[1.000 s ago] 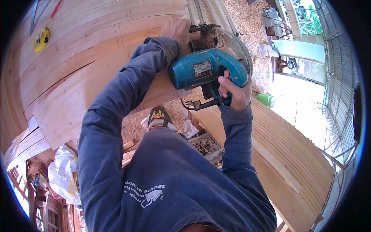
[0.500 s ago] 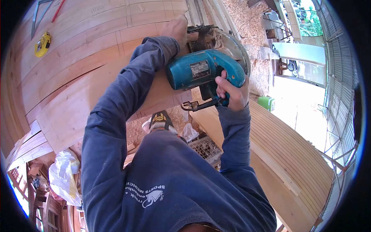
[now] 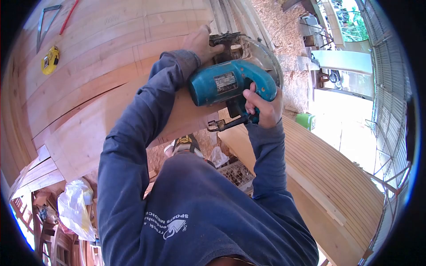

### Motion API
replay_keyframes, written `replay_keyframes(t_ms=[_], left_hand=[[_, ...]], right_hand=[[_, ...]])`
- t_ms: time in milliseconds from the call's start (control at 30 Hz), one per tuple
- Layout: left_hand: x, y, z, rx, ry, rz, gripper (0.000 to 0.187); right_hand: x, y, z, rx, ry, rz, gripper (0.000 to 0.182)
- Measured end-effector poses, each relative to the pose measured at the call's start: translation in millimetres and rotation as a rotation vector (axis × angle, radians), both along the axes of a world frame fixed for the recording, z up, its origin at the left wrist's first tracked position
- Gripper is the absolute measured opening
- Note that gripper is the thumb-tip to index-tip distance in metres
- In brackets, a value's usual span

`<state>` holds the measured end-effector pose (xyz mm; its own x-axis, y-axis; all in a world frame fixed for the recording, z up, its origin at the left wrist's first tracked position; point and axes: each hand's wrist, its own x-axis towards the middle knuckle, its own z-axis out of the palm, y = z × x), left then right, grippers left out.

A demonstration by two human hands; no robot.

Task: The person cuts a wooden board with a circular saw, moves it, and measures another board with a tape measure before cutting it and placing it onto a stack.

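Observation:
My right hand (image 3: 265, 107) is wrapped round the rear handle of a teal circular saw (image 3: 217, 84), its thumb and fingers curled at the grip. The saw rests at the right end of the light wooden boards (image 3: 88, 111). At the saw's far left edge, my left hand (image 3: 198, 44) is bent round the dark base plate, with the thumb against it; some of its fingertips are hidden. The blade cannot be seen from here. A black cord end with a hook-like metal piece (image 3: 216, 126) sticks out below the handle.
A yellow tape measure (image 3: 50, 60), a metal square (image 3: 42, 24) and a red pencil-like stick (image 3: 69, 17) lie on the boards. Grooved planks (image 3: 328, 164) stand to the right. Sawdust (image 3: 284, 40) covers the ground. Below are a plastic bag (image 3: 75, 206) and a crate (image 3: 237, 174).
Relative to the boards, the saw and both hands have shifted slightly up and left. My left thumb now shows against the base plate. The whole view has tilted a little.

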<state>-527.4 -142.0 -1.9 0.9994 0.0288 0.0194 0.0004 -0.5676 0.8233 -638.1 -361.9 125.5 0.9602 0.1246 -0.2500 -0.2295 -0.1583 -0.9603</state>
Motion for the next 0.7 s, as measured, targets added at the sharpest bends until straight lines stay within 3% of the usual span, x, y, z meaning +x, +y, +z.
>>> replay_keyframes(t_ms=[100,233,333,433,500,567,700], left_hand=[[-6,2,4,-0.035,0.003,0.007,0.071],[1,-3,-34,-0.086,0.0,-0.012,0.069],[23,8,-97,-0.438,-0.019,-0.153,0.06],[0,19,-29,-0.51,0.122,-0.128,0.045],[20,37,-40,-0.612,0.304,-0.32,0.04],[24,52,-31,-0.499,0.358,-0.41,0.033],[7,54,12,-0.628,0.507,-0.448,0.03]], right_hand=[[-2,2,1,0.006,0.009,-0.008,0.016],[1,-2,-3,-0.004,0.0,0.001,0.018],[11,-10,-17,-0.036,-0.035,0.076,0.018],[27,-11,-12,-0.134,-0.125,0.121,0.02],[34,-16,6,-0.119,-0.146,0.141,0.018],[36,-8,3,-0.19,-0.318,0.125,0.024],[16,-26,32,-0.276,-0.383,0.096,0.035]])
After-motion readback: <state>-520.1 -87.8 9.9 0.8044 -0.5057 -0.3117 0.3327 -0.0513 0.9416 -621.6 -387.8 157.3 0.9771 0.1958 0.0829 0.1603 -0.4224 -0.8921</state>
